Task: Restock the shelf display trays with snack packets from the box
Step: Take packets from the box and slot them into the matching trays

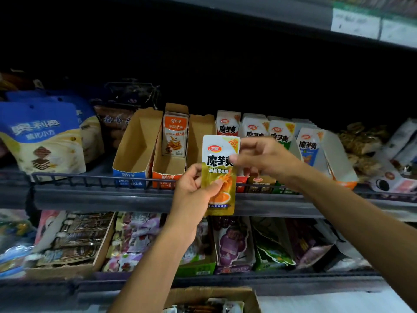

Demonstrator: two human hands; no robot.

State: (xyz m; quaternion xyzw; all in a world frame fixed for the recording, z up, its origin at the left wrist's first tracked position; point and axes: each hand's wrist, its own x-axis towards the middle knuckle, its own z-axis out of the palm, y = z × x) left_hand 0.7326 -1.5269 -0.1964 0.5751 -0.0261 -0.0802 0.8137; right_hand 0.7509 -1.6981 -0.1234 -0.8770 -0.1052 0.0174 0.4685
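A white-and-gold snack packet point(220, 168) stands upright in front of the middle shelf. My left hand point(195, 195) grips its lower left part, thumb across the front. My right hand point(261, 158) pinches its upper right edge. Behind the packet runs a row of cardboard display trays: a blue-fronted tray point(133, 150) with nothing in it, an orange-fronted tray point(168, 169) holding one orange packet point(174, 134), and trays with several white packets point(255, 128) to the right. The open cardboard box point(214, 299) with more packets sits at the bottom edge.
A wire rail point(90, 179) runs along the shelf front. Blue biscuit bags point(42, 136) stand at the left, wrapped snacks point(370, 145) at the right. The shelf below point(225, 280) holds trays of mixed packets. Price labels point(354, 22) hang on the shelf above.
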